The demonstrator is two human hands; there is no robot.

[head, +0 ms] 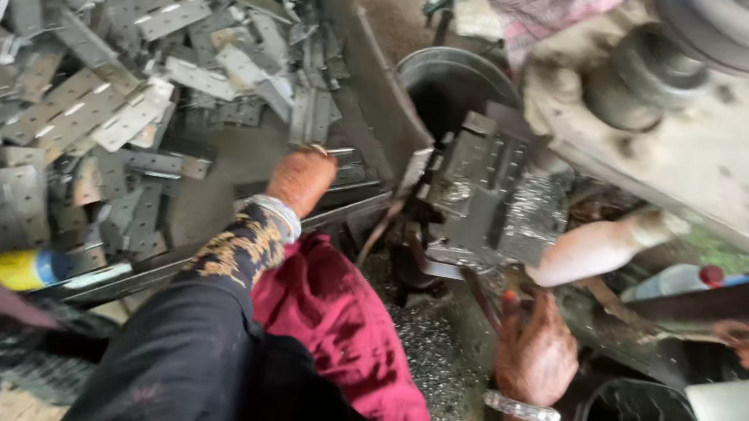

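Meanwhile the left hand (301,178) reached into the tray (370,88) of flat metal hinge plates (97,108), fingers curled onto 1 plate at its near edge. Right hand (535,354) hung below the press (489,194), fingers loosely bent, their grip unclear.

Flat grey perforated metal plates (98,43) lie heaped, overlapping, in a tray (361,46)
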